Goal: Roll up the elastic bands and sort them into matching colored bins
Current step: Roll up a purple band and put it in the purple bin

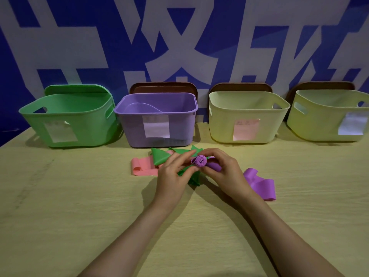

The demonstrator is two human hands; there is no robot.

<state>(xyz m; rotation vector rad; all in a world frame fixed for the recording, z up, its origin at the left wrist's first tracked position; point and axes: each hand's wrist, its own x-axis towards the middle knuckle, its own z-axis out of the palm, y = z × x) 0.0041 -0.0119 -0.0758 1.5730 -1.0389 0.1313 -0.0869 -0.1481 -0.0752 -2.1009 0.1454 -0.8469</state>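
Nearest the camera runs the pale yellow wood-grain table [60,216], with two bare forearms reaching forward over it. Behind the table stands a blue wall [79,47] painted with large white characters.

Four tubs stand in a row at the table's far edge. From left to right they are a green plastic bin [36,124], a purple plastic bin [127,126], a pale yellow plastic bin [219,124] and a second pale yellow bin [319,120] cut off by the right edge. A flat lid leans on the wall behind each. The green lid [75,89] is behind the green bin and brown lids [163,87] are behind the other three. A curved purple shape shows inside the purple bin, but what it is cannot be told.

In front of the purple bin lies the heap of bands. The purple elastic band [200,161] is partly wound into a tight spiral held just above the table. Its loose tail trails off to the right and lies flat on the table. The left hand [173,172] pinches the spiral's near end between thumb and fingers. The right hand [225,170] curls its fingers over the roll from the other side. A crumpled green elastic band [159,158] lies under both hands. A pink elastic band [141,166] lies flat to its left, partly tucked beneath it.

Each bin bears a paper label. They are white on the green bin [60,131], white on the purple [156,126], pink on the third [246,129] and white on the fourth [351,123]. Their writing is too blurred to read.
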